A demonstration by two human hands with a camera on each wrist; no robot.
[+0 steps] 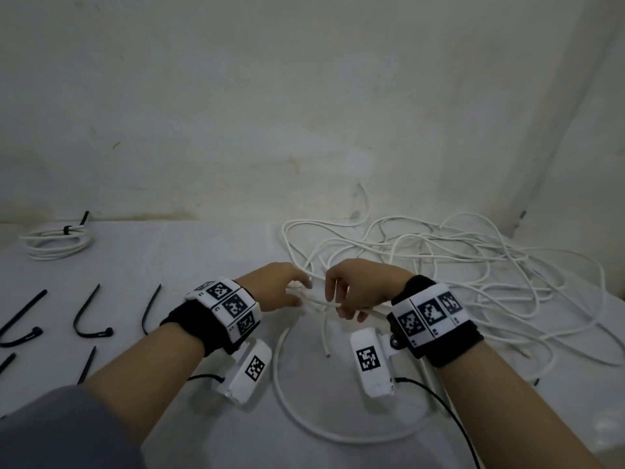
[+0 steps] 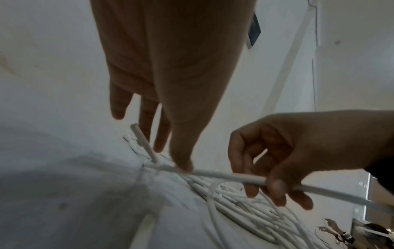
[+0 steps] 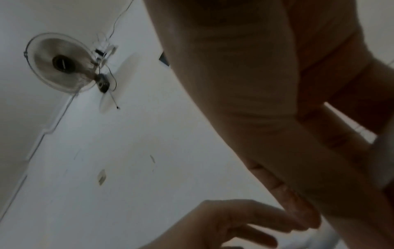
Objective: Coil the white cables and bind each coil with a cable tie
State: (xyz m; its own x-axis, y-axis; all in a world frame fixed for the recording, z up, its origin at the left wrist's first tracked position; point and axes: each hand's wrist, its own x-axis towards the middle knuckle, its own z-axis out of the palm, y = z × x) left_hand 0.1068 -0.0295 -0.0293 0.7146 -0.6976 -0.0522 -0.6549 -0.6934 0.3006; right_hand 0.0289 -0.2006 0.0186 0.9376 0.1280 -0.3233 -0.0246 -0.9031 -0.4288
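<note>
Both hands met over the middle of the white table point(image 1: 216, 252), just near of a loose tangle of white cables point(image 1: 456, 262) that sprawled across its far right part. The right hand point(image 1: 358, 287) had its fingers curled around one white cable point(image 2: 230, 176), the thumb and forefinger pinching it where it ran leftward toward the other hand. The left hand point(image 1: 274, 289) reached in with fingers fairly straight; from the left wrist view its thumb tip touched that same cable, but whether the fingers actually gripped it could not be told. A cut cable end point(image 2: 136, 128) stuck up just beside the left fingers. Below the hands, the held cable swept in a wide loop point(image 1: 284, 394) on the near part of the table. At the far left lay a finished coil point(image 1: 57, 240), bound with a black cable tie point(image 1: 69, 229). Several loose black cable ties point(image 1: 91, 316) lay spread along the left side, well apart from the tangle.
</note>
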